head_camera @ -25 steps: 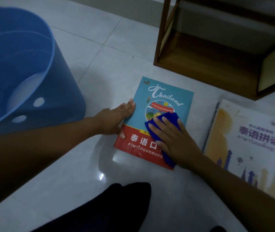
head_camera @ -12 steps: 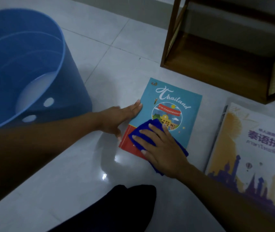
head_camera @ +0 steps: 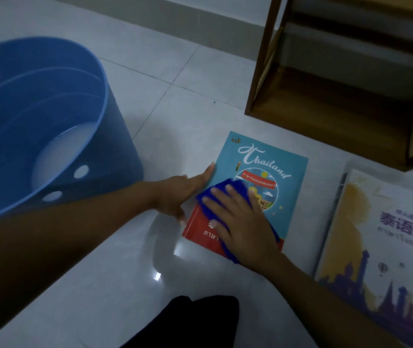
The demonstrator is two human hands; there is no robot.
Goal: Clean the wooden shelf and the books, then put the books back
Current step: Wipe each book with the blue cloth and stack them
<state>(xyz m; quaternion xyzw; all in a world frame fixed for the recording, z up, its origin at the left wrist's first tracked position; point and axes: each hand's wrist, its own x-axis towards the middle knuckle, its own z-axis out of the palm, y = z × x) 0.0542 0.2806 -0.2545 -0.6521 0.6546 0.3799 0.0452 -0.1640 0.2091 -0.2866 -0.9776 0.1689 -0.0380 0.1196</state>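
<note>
Both flat with fingers straight, the left hand steadies the Thailand book so the right hand can press the blue cloth across it.

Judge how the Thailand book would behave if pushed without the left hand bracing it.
Probably slides: the Thailand book lies flat on glossy floor tile, and the left hand braces its edge while the right hand presses the blue cloth on it. It looks a thin softcover, so likely light and somewhat bendy when lifted.
</note>
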